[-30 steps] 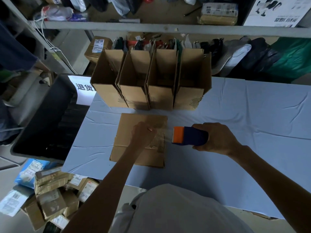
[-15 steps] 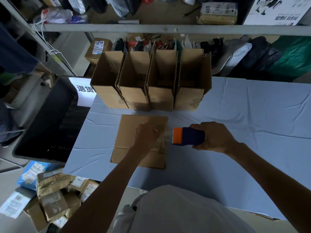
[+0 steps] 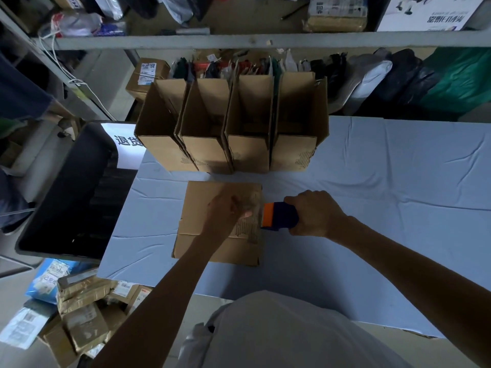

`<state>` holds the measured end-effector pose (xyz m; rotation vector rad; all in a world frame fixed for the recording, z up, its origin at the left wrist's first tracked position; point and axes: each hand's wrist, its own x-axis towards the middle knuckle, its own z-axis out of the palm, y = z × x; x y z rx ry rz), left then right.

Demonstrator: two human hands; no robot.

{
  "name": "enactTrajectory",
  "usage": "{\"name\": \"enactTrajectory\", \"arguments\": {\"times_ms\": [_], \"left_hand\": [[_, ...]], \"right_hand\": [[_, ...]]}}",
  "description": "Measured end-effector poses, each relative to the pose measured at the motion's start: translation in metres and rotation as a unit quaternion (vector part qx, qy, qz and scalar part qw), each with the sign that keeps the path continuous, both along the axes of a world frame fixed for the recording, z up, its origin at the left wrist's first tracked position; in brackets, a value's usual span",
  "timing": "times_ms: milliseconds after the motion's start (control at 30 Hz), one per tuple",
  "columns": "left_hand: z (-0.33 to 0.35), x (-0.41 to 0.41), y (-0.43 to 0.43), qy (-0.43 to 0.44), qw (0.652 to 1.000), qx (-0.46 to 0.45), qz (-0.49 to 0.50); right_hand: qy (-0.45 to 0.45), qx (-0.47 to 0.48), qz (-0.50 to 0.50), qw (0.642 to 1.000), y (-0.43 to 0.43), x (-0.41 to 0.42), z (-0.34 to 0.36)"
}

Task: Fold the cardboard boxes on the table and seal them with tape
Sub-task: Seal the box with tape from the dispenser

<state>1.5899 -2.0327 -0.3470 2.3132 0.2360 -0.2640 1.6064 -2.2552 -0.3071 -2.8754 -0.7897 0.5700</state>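
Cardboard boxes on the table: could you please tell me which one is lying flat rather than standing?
The box nearest the person, under the left hand, beside the tape dispenser in the right hand. The four boxes behind it stand upright, tops open.

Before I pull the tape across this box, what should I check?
1. Right hand grips dispenser: ok.
2. Left hand pins tape to box: cannot tell, blurred.
3. Box lies flat on table: ok.
4. Dispenser sits at box's right edge: ok.
5. Rear boxes stand apart from the box: ok.
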Motion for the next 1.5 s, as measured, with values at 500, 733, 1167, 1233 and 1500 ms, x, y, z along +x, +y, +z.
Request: {"name": "enactTrajectory", "arguments": {"times_ms": [500, 733, 1167, 1233, 1500], "left_hand": [[-0.003, -0.004, -0.005, -0.014, 1.000, 0.005, 0.000], [0.007, -0.008, -0.012, -0.011, 1.000, 0.025, -0.011], [0.012, -0.010, -0.008, -0.104, 0.988, 0.104, -0.048], [0.019, -0.013, -0.009, -0.089, 0.983, 0.124, -0.100], [0.024, -0.009, -0.018, -0.009, 0.949, 0.201, -0.241]], "right_hand": [[-0.094, -0.107, 0.056, 0.988, 0.053, 0.001, 0.033], [-0.140, -0.107, 0.062, 0.982, 0.054, -0.008, 0.030], [-0.074, -0.109, -0.021, 0.991, -0.021, -0.012, 0.015], [-0.064, -0.087, -0.042, 0.993, -0.022, -0.014, 0.007], [-0.050, -0.011, -0.092, 0.994, -0.025, -0.010, 0.002]]}}
